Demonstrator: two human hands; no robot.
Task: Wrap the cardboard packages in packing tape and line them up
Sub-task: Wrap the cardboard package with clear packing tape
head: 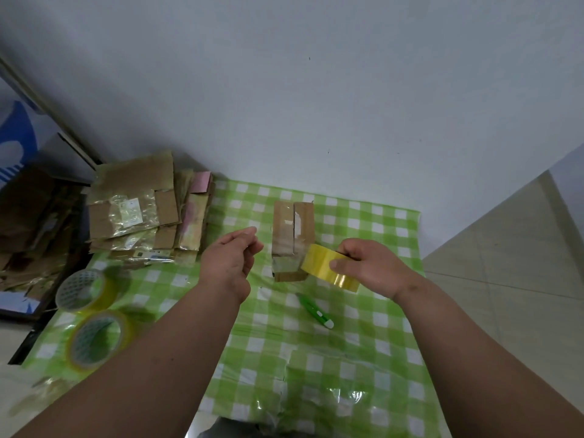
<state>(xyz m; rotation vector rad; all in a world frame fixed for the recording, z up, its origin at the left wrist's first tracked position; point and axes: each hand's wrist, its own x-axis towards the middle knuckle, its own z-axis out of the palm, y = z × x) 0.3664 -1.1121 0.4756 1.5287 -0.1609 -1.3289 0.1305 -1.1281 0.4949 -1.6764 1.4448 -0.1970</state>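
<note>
Right hand [368, 263] grips the yellow tape roll [330, 267], thumb on its outer face, fingers curled round the far side. The cardboard package [292, 235] lies just beyond and to the inner side of this hand, between the two hands, long axis running away from the person; the roll overlaps its near corner, contact uncertain. Left hand [232, 257] hovers on the package's other side, fingers loosely curled, holding nothing visible; whether it pinches clear tape cannot be told. Right hand is nearer the package. Green cutter [314, 309] lies nearer the person than both hands. Stack of wrapped packages [143, 210] sits beyond the left hand, outward.
</note>
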